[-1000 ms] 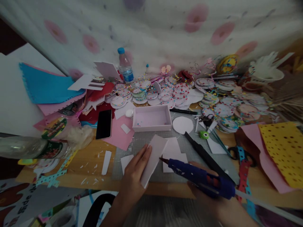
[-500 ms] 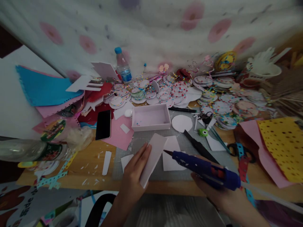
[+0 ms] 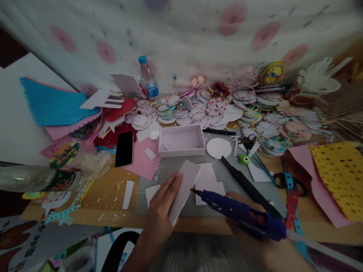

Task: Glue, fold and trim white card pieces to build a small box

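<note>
My left hand [image 3: 159,211] grips a pale pink card strip [image 3: 185,185] tilted on edge over the grey cutting mat [image 3: 172,166]. My right hand [image 3: 255,236] is wrapped round a blue glue gun [image 3: 241,214]. The gun's tip touches or nearly touches the strip's right edge. More pale card pieces [image 3: 208,181] lie flat on the mat just behind the tip. An open shallow pink box [image 3: 181,140] sits beyond them.
A black phone [image 3: 124,148] lies left of the box. A black ruler [image 3: 244,183] runs diagonally on the right, with scissors [image 3: 286,181] and yellow dotted paper [image 3: 337,177] beyond. Several decorated round discs [image 3: 210,111] and a water bottle [image 3: 147,81] crowd the back.
The glue gun dipped and its tip swung left, back to the strip's edge, after having lifted slightly half a second ago. My left hand and the strip have kept still.
</note>
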Demonstrator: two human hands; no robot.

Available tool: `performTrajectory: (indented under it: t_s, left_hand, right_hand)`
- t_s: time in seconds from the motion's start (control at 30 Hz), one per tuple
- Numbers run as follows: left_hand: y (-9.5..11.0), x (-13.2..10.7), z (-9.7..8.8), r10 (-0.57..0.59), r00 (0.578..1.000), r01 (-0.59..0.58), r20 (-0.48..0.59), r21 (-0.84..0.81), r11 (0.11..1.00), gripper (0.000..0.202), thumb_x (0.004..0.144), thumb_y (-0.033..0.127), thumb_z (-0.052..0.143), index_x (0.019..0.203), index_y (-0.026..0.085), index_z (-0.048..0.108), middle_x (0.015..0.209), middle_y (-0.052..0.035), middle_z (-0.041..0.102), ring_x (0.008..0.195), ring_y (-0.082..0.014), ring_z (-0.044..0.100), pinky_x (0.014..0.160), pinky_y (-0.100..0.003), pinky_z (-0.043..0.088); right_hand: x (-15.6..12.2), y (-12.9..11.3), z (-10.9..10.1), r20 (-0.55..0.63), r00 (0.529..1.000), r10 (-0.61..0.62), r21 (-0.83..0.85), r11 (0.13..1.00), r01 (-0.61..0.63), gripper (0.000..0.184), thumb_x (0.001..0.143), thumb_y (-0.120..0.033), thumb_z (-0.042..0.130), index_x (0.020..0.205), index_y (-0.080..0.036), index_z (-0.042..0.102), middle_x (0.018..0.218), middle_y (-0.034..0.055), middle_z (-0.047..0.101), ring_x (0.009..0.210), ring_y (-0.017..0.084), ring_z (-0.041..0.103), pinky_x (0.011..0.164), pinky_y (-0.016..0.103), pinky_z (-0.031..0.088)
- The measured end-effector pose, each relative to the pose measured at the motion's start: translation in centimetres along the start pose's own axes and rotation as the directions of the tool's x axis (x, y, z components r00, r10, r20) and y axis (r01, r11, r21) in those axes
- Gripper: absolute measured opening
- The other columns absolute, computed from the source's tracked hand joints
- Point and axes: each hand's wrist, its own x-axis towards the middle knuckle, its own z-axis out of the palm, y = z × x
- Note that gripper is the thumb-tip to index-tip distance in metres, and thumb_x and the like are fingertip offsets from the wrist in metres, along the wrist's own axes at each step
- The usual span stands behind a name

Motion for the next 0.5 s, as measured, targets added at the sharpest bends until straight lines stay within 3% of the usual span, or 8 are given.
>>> performTrajectory:
  t_s: [0.1, 0.2, 0.33, 0.5]
  left_hand:
    - [0.1, 0.0, -0.1, -0.016, 1.000, 0.016, 0.017, -0.004, 1.000, 0.082, 0.071, -0.002, 0.039, 0.147, 0.026, 0.026, 0.151, -0.0049, 0.034, 0.135, -0.0229, 0.037, 0.110, -0.040, 0.036]
    - [0.2, 0.1, -0.3, -0.022, 1.000, 0.022, 0.022, -0.003, 1.000, 0.079, 0.075, 0.000, 0.040, 0.148, 0.027, 0.025, 0.151, -0.0054, 0.034, 0.135, -0.0231, 0.037, 0.110, -0.040, 0.037]
    - [0.3, 0.2, -0.3, -0.026, 0.999, 0.026, 0.024, 0.003, 1.000, 0.073, 0.080, 0.004, 0.041, 0.147, 0.027, 0.025, 0.150, -0.0057, 0.035, 0.135, -0.0239, 0.038, 0.109, -0.041, 0.038]
    - [0.2, 0.1, -0.1, -0.017, 1.000, 0.017, 0.018, 0.012, 1.000, 0.081, 0.072, 0.000, 0.040, 0.147, 0.026, 0.026, 0.150, -0.0054, 0.036, 0.134, -0.0239, 0.038, 0.109, -0.041, 0.037]
  right_hand:
    - [0.1, -0.5, -0.1, 0.160, 0.984, -0.075, 0.032, 0.997, 0.070, 0.026, 0.073, -0.027, 0.058, 0.097, -0.025, 0.067, 0.094, 0.0035, 0.073, 0.082, 0.023, 0.071, 0.071, 0.029, 0.058]
    - [0.5, -3.0, -0.6, 0.265, 0.962, -0.064, 0.056, 0.997, 0.051, 0.018, 0.070, -0.020, 0.055, 0.081, -0.025, 0.068, 0.085, 0.0028, 0.073, 0.082, 0.023, 0.070, 0.066, 0.029, 0.058]
    - [0.1, -4.3, -0.8, 0.188, 0.982, -0.010, 0.059, 0.998, -0.001, 0.017, 0.067, -0.022, 0.055, 0.076, -0.026, 0.069, 0.089, 0.0046, 0.073, 0.089, 0.027, 0.069, 0.066, 0.031, 0.059]
    - [-0.6, -0.6, -0.3, 0.127, 0.992, -0.014, 0.054, 0.998, 0.007, 0.028, 0.072, -0.029, 0.062, 0.099, -0.025, 0.068, 0.104, 0.0041, 0.072, 0.094, 0.025, 0.069, 0.078, 0.032, 0.058]
